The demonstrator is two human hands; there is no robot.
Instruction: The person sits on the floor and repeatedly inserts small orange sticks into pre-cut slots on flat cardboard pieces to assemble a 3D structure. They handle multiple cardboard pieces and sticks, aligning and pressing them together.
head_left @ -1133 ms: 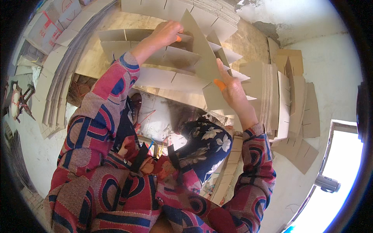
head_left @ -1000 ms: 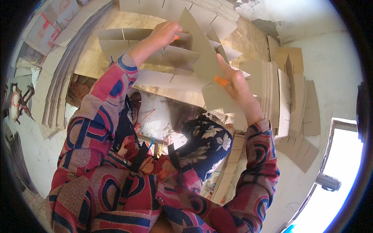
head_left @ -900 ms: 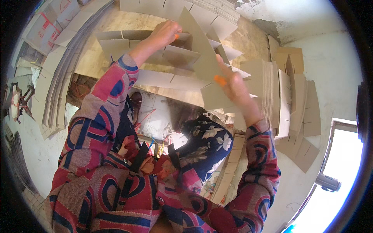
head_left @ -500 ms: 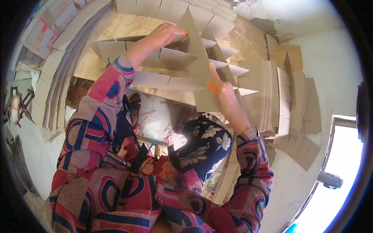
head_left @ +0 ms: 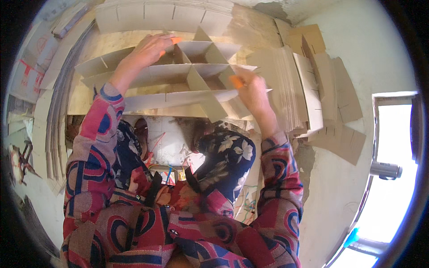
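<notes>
Over there, the pale wooden tabletop (head_left: 117, 41) carries a grid of interlocked cardboard strips (head_left: 172, 73), standing on edge; a long cardboard stack (head_left: 163, 17) lines the back, another pile (head_left: 278, 89) fills the right side.

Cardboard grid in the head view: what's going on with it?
A person is handling a cardboard grid of crossed upright strips on a wooden tabletop. The left grip is at its far strips; the right grip, blurred, is at its right side. Whether either is closed is unclear. More cardboard stands stacked to the right.
</notes>
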